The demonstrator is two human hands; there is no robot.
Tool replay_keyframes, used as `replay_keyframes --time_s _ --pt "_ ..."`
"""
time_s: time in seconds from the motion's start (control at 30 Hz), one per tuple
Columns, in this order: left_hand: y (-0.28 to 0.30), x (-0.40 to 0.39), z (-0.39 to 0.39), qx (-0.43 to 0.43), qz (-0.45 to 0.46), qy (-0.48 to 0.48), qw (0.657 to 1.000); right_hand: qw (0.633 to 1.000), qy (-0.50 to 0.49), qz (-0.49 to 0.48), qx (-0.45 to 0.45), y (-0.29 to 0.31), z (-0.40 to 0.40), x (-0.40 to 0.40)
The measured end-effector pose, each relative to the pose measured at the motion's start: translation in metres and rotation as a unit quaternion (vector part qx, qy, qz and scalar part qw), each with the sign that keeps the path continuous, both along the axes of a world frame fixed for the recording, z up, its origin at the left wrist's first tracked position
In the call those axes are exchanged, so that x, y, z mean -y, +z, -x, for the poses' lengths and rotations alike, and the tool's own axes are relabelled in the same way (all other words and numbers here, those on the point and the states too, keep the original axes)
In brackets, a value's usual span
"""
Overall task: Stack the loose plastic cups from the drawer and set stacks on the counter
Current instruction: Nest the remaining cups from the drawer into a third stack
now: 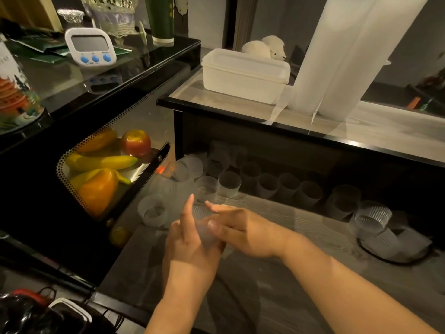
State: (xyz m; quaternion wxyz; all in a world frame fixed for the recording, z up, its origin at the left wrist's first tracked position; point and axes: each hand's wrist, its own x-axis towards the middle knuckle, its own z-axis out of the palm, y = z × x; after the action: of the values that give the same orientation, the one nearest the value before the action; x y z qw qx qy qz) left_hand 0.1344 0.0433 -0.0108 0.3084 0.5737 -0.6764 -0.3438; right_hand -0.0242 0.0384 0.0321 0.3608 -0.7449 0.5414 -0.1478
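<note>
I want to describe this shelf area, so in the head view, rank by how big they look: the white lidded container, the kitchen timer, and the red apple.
1. White lidded container
2. Kitchen timer
3. Red apple

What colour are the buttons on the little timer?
Blue. The timer on the black counter has three round blue buttons, seen in the head view.

cup (204, 230) between the hands kinda motion-blurred, both tall stacks (349, 51) cut off up top, tin (14, 92) clipped at left edge

Counter overhang (313, 135) roofs rear cups (267, 185); drawer front (277, 273) open.
</note>
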Motion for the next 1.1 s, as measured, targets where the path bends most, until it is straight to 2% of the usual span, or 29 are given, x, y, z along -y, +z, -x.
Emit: replay_keyframes --time_s 0.07,0.13,0.2,0.33,0.47,0.53,0.67,0.77,0.9,0.97,1.03,1.1 --pt "-0.003 0.001 -0.001 -0.007 -0.020 0.023 0.999 0.998 -0.036 -0.006 0.050 -0.004 -0.005 0.014" --pt "-0.005 0.003 -0.002 -0.009 -0.032 0.042 0.999 0.981 -0.155 0.006 0.116 -0.011 -0.009 0.038" --pt "-0.006 0.006 -0.005 -0.003 -0.027 0.059 0.998 0.968 -0.229 0.058 0.087 -0.019 -0.011 0.064" --pt "-0.008 0.011 -0.011 0.016 -0.004 0.087 0.996 0.988 -0.148 0.036 -0.024 -0.031 -0.022 0.102" --pt "-0.009 0.018 -0.017 0.018 0.009 0.091 0.996 0.985 -0.066 0.019 -0.158 -0.038 -0.034 0.122" --pt "-0.010 0.020 -0.020 0.019 0.012 0.090 0.996 0.979 -0.043 0.002 -0.198 -0.040 -0.037 0.124" --pt "-0.011 0.023 -0.024 0.018 0.015 0.089 0.996 0.972 -0.018 0.038 -0.232 -0.045 -0.040 0.126" --pt "-0.009 0.023 -0.025 0.030 0.028 0.087 0.995 0.984 -0.081 0.033 -0.158 -0.046 -0.032 0.123" --pt "-0.008 0.023 -0.023 0.026 0.035 0.083 0.996 0.978 -0.180 0.098 -0.046 -0.029 -0.012 0.110" --pt "-0.007 0.021 -0.021 0.013 0.025 0.073 0.997 0.963 -0.238 0.086 0.095 -0.011 -0.003 0.096" --pt "-0.005 0.020 -0.018 0.000 0.004 0.065 0.998 0.941 -0.245 0.051 0.230 0.005 0.004 0.081" --pt "-0.002 0.019 -0.014 -0.001 -0.011 0.064 0.998 0.939 -0.214 0.035 0.268 0.018 0.007 0.065"
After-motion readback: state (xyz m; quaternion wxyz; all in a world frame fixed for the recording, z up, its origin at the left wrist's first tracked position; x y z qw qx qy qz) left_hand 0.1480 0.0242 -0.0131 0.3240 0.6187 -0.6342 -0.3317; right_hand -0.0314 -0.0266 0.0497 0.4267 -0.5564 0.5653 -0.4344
